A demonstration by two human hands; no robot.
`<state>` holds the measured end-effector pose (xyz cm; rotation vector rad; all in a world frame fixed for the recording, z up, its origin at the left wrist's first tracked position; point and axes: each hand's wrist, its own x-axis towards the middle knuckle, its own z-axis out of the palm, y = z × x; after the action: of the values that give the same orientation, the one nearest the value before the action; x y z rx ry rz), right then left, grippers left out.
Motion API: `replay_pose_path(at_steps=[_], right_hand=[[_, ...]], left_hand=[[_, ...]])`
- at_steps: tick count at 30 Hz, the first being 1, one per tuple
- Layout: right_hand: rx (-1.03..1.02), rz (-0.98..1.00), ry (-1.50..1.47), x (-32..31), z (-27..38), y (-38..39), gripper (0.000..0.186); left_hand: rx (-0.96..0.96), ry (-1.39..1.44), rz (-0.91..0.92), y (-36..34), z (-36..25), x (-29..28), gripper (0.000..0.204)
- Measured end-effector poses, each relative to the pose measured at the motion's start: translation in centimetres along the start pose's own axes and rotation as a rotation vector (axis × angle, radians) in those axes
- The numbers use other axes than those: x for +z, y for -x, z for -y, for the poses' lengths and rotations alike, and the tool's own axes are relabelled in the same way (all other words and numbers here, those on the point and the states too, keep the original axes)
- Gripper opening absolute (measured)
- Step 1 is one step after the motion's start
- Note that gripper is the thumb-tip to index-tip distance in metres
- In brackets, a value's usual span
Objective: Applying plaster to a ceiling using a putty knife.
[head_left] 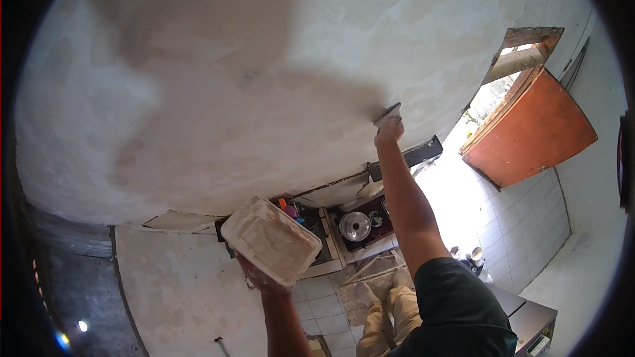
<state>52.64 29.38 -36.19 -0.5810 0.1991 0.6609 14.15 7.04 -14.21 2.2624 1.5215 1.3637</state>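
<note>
A large wall with patchy, pale plaster spreads out in front of me. My right hand is raised at the end of an outstretched arm, its fingers closed round a putty knife. The knife's wide blade is at the wall surface; whether it touches cannot be told. Lower and to the left, my left hand grips a pale rectangular plastic tub from below and holds it tilted. Whitish plaster coats the inside of the tub. Most of the left fingers are hidden beneath it.
Below the wall, a counter carries a stove with a round metal lid and some small colourful items. An orange door stands ajar by a bright doorway at right. White tiles cover the floor. A grey cabinet is at lower right.
</note>
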Motion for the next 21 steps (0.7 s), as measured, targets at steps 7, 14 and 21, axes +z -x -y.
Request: replay_pose_path(at_steps=[7, 14, 21], right_hand=[[-0.343, -0.048, 0.690, 11.6, -5.1, 16.4, 0.016], [-0.753, 0.651, 0.972, 11.5, -2.9, 25.0, 0.034], [-0.980, 0.380, 0.946, 15.7, -0.8, 17.3, 0.036]], left_hand=[[-0.143, 0.003, 0.008, -0.1, 2.2, -2.7, 0.082], [-0.020, -0.078, -0.120, -1.1, 2.0, -3.8, 0.077], [-0.513, 0.702, -0.098, -2.6, -2.9, -3.9, 0.080]])
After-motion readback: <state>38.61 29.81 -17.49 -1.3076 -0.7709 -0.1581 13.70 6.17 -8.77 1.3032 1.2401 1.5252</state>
